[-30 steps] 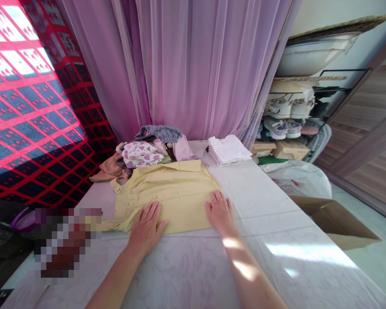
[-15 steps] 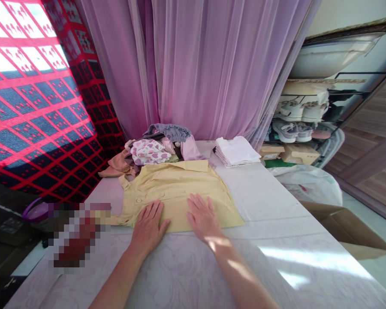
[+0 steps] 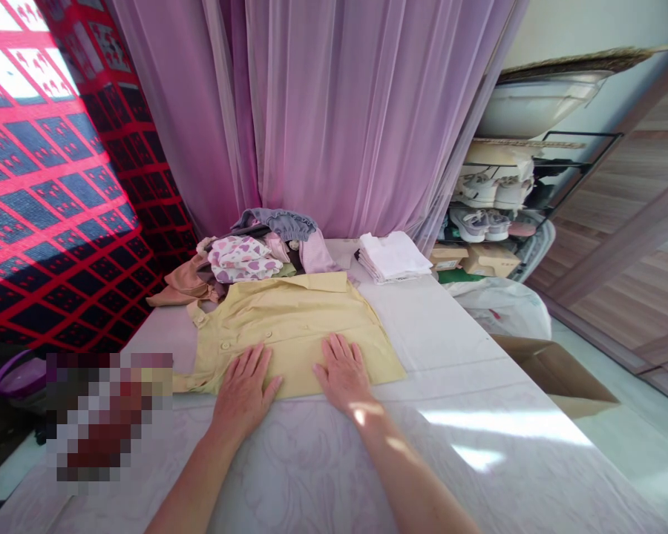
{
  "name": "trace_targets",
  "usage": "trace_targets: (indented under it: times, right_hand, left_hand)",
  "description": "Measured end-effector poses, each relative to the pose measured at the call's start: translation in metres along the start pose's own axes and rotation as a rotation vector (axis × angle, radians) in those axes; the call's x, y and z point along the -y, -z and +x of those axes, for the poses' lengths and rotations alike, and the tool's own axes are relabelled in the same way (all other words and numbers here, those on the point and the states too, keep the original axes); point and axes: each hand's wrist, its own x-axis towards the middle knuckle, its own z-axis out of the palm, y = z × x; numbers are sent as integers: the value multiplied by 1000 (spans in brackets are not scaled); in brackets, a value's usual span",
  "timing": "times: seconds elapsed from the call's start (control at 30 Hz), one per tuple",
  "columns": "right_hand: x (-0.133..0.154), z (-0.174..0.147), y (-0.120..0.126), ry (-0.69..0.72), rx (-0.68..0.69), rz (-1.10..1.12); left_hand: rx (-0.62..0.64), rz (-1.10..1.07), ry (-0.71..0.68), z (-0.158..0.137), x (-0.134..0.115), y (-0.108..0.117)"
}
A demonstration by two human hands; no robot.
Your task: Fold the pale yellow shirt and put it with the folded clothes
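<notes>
Out at the far left of the yellow garment (image 3: 306, 319), we catch the red-and-dark checked cloth (image 3: 50, 208), sunlit across its upper part. Closer in, just beside the garment's lower left, a pixelated patch hides whatever is there. Beyond the garment's upper left edge we have a loose heap: the orange-brown cloth (image 3: 181, 282) first, and here, down on the garment's near left part, comes the left hand (image 3: 242, 389), palm down, fingers nearly together, thumb spread, pressing flat and gripping nothing. Above it, past the garment, we spot the heart-print cloth (image 3: 245, 259), then the blue-grey garment (image 3: 286, 224) with its gathered band. The yellow garment itself lies spread on the pale covered surface (image 3: 306, 475), buttons up, a few creases running across it. Behind it, we see the purple curtain (image 3: 339, 111) hanging in folds. Now the right hand (image 3: 344, 374): on the garment's near right half, palm down, fingers a little apart, laid flat and holding nothing. Past the garment's upper right, well apart, sits the folded white stack (image 3: 395, 256); farther right, we finish with the clear plastic bag (image 3: 501, 308) and the cardboard box (image 3: 557, 374).
</notes>
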Motion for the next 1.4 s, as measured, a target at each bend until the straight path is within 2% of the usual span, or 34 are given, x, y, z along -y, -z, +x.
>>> trace_targets:
  times: [0.27, 0.53, 0.7, 0.9, 1.07, 1.23, 1.4]
  right_hand:
    - [-22, 1, 3, -186, -69, -70]
    - [-27, 4, 11, -189, -145, -85]
    - [-23, 35, 26, -125, -174, -125]
    - [-26, 93, 40, -101, -121, -174]
    - [-38, 130, 41, -113, -19, -203]
    - [-47, 150, 36, -100, 4, -233]
    - [-49, 156, 44, -57, -63, -237]
  left_hand:
    - [12, -3, -2, 0, -1, 1]
    - [9, -49, 0, 0, 0, 0]
    - [11, -76, 2, -1, 0, -2]
    - [-17, -79, -3, -2, 1, -6]
    - [-95, -78, -31, -5, 3, -15]
    - [-169, -61, -51, -7, 5, -22]
    - [-148, -77, -40, -8, 5, -24]
